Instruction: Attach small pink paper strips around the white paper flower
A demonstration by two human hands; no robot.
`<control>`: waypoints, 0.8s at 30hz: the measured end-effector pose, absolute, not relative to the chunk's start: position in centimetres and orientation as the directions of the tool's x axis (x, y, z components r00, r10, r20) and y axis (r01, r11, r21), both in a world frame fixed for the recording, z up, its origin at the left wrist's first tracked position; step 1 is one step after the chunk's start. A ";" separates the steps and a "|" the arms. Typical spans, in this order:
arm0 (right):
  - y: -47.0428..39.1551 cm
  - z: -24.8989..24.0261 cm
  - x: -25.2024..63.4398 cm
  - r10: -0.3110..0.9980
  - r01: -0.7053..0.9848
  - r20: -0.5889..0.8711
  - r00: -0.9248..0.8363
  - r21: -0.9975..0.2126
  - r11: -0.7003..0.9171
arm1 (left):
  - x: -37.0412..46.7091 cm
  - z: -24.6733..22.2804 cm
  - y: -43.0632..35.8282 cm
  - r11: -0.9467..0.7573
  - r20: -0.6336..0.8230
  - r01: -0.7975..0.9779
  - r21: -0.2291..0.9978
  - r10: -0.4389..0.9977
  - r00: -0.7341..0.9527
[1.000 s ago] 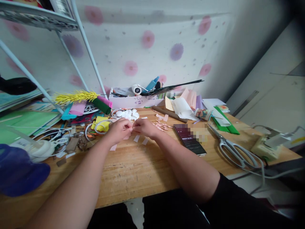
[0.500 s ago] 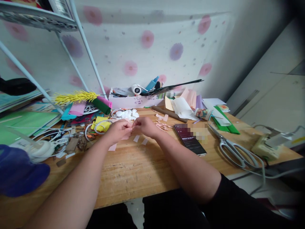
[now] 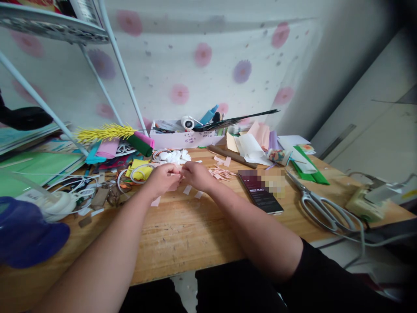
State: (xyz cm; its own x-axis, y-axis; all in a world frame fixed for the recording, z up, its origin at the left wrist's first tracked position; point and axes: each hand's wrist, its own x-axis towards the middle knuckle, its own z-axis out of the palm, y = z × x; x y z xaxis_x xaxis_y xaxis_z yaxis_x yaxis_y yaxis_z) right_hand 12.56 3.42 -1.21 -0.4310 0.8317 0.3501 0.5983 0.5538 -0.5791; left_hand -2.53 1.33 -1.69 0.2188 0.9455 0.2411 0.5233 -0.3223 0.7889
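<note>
My left hand (image 3: pixel 163 179) and my right hand (image 3: pixel 194 174) meet fingertip to fingertip over the wooden table (image 3: pixel 192 234). Both are closed in a pinch, and whatever lies between the fingers is too small and too covered to make out. Small pale pink paper pieces (image 3: pixel 187 190) lie just below the hands. A pile of thin pink twisted strips (image 3: pixel 222 173) rests to the right of my right hand. Behind my left hand sits a bunch of white petal-like pieces (image 3: pixel 174 156).
A phone (image 3: pixel 260 191) and large scissors (image 3: pixel 321 204) lie on the right, near a power strip (image 3: pixel 365 204). On the left are tangled white cables (image 3: pixel 70 182), a yellow fuzzy stem (image 3: pixel 106 132) and a blue object (image 3: pixel 29 234). A white box (image 3: pixel 182 140) stands at the back.
Both hands stay together in nearly the same spot, with only slight finger movement. The whole view has shifted a little.
</note>
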 end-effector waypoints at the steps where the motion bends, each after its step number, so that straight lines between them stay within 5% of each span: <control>1: 3.4 -1.2 12.6 0.825 0.608 0.349 -0.445 -0.559 0.564 | -2.6 -1.6 1.3 -0.348 0.265 0.549 0.760 0.937 0.227; 5: 3.3 -1.0 12.4 0.827 0.625 0.329 -0.457 -0.543 0.561 | -2.4 -1.2 1.3 -0.401 0.424 0.780 0.480 0.885 0.194; 9: 3.3 -1.2 12.3 0.887 0.572 0.262 -0.381 -0.687 0.449 | -2.0 -1.1 1.2 -0.381 0.517 0.879 0.287 0.834 0.193; 13: 3.4 -1.7 12.2 0.934 0.347 0.177 -0.309 -0.894 0.284 | -1.9 -1.3 1.1 -0.379 0.467 0.837 0.395 0.867 0.172; 18: 3.7 -2.3 12.0 0.930 0.092 0.081 -0.358 -0.988 0.121 | -1.8 -1.5 0.9 -0.245 0.267 0.657 0.713 0.961 0.069; 21: 3.7 -2.3 12.0 0.928 0.161 0.101 -0.357 -0.973 0.168 | -1.8 -1.5 0.8 -0.195 0.204 0.583 0.789 0.978 0.052; 24: 3.5 -1.9 12.1 0.916 0.417 0.242 -0.320 -0.832 0.365 | -1.9 -1.6 0.9 -0.208 0.205 0.531 0.821 0.977 0.065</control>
State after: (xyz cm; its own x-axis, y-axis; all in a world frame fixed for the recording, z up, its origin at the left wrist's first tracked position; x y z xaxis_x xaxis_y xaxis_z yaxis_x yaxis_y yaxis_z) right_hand 12.11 3.47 -1.90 -0.3195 0.9162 0.2418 0.4172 0.3651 -0.8323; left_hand -1.86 0.94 -1.60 0.0655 0.9767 0.2045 0.5313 -0.2076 0.8214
